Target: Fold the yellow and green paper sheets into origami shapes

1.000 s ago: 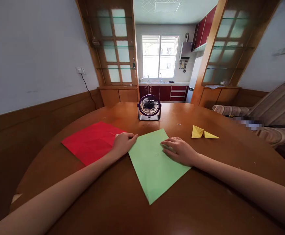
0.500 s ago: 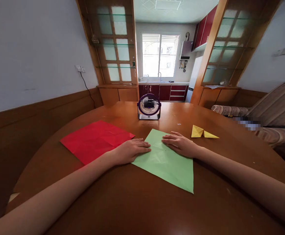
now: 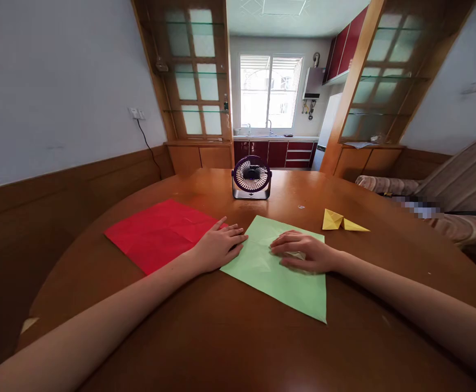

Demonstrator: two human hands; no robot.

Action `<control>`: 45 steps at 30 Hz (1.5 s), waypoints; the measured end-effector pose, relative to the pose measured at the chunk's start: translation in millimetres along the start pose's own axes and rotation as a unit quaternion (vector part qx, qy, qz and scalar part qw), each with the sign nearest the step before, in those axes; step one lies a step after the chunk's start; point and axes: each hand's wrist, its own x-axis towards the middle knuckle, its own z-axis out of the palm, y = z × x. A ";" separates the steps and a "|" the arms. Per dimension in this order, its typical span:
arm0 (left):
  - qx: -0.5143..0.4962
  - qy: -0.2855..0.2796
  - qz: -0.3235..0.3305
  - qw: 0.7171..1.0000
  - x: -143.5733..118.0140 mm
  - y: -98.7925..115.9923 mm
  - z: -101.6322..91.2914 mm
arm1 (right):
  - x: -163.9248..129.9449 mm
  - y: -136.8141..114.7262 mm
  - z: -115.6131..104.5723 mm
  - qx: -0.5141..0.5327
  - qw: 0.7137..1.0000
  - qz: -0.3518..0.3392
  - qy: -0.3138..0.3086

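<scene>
Green sheet (image 3: 281, 272) under flat open left hand (image 3: 217, 247), right hand (image 3: 303, 253); red sheet (image 3: 160, 231), fan (image 3: 251, 177) near.

No legible text, perhaps lost to blur

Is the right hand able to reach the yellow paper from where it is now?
Probably yes. The right hand lies on the green sheet, and only bare table lies between it and the yellow paper.

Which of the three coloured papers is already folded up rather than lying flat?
The yellow paper, far right beyond both hands: it is folded into a small pointed shape. The red paper and green paper lie open and flat.
</scene>
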 end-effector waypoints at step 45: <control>-0.165 0.099 0.031 0.981 -0.4 22.8 -6.3 | -22.8 -0.4 -10.4 0.099 0.990 0.097 0.002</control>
